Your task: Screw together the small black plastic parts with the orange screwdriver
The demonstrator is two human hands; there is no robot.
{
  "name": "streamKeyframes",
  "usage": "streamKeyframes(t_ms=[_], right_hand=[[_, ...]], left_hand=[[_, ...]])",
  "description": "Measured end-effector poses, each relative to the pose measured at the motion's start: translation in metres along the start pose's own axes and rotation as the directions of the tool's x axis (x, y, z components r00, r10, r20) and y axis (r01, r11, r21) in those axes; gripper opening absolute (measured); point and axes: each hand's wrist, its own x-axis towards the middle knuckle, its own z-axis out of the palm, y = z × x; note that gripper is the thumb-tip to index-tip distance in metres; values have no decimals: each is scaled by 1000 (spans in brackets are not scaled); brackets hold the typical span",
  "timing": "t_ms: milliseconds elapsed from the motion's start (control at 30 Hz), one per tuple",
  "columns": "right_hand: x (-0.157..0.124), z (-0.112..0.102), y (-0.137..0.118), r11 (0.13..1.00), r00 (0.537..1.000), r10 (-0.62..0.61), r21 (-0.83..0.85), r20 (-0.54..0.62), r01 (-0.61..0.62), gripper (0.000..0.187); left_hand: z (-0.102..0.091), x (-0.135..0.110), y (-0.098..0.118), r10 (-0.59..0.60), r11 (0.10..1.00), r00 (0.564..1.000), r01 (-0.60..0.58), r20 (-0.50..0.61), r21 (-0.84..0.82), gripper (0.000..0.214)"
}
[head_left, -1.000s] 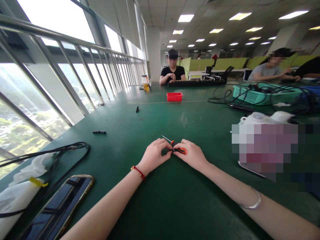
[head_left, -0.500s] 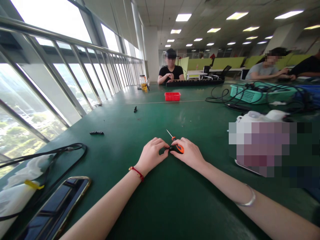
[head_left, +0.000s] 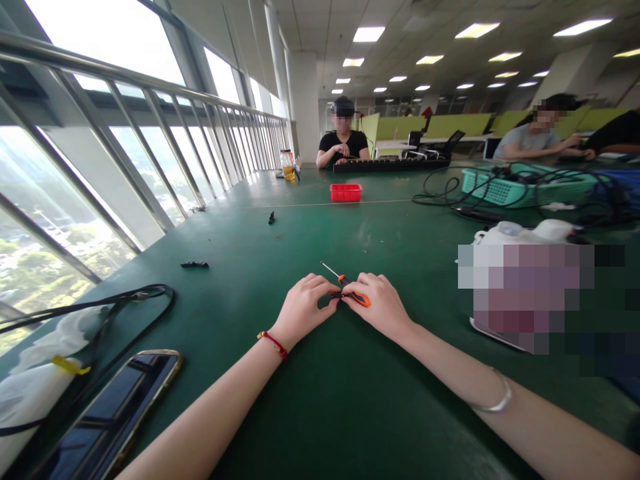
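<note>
My right hand (head_left: 383,305) is closed round a small screwdriver (head_left: 353,294) with an orange and black handle; its thin metal shaft points up and to the left. My left hand (head_left: 303,308), with a red string at the wrist, is curled beside it, thumb and fingers pinched at a small dark thing next to the handle that I cannot make out. Both hands rest on the green table (head_left: 310,400), touching each other.
A phone (head_left: 117,413) lies at the near left by a black cable (head_left: 120,303) and white plastic bag (head_left: 35,373). Small black parts (head_left: 195,265) lie further out. A red tray (head_left: 345,193) and a teal basket (head_left: 505,187) stand far off. Two people sit at the far end.
The screwdriver's shaft has tilted from more upright half a second ago back down to the left. Both hands stay in the same spot.
</note>
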Motion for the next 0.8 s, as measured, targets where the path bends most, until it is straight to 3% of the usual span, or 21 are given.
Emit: streamKeyframes(t_ms=[133,300,367,567,800], right_hand=[[0,-2,-1,1000,1000,-7,25,-23,7,16],[-1,-10,3,995,957,61,99,-285,-34,22],[-1,-12,6,991,942,90,123,-322,-52,23],[-1,-9,8,971,952,154,217,-265,-97,24],[-2,-8,5,971,960,156,212,-233,-106,24]], left_hand=[[-1,0,-1,-24,999,1000,25,-17,28,11],[0,-1,0,-52,997,999,52,8,-54,8],[2,-1,0,-54,996,997,59,63,-73,9],[5,0,-2,-108,985,983,126,146,-121,10],[-4,-2,-8,-216,970,970,226,108,-87,11]])
